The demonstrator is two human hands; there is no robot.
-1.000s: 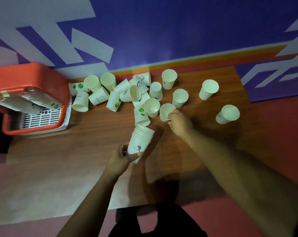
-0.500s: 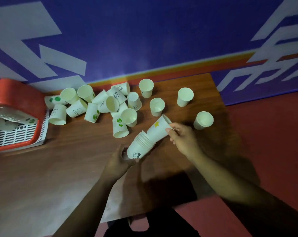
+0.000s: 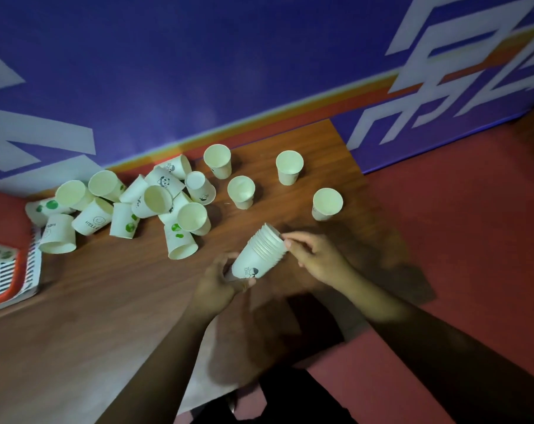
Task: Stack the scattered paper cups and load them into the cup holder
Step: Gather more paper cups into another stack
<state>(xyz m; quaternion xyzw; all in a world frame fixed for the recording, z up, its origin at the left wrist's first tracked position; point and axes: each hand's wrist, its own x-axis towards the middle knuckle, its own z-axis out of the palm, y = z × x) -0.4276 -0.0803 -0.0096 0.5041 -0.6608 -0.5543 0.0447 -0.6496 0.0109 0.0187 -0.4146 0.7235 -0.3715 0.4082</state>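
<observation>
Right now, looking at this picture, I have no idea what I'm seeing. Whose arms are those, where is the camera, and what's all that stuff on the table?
The camera sits on a person's head, looking down and forward, so the two bare arms belong to the wearer. The left hand grips the base of a tilted stack of paper cups, while the right hand touches the stack's rim. On the wooden table lie loose paper cups, many tipped over in a pile, and a few upright ones farther right. At the left edge is an orange cup holder, only partly in view. Behind is a blue wall.
</observation>
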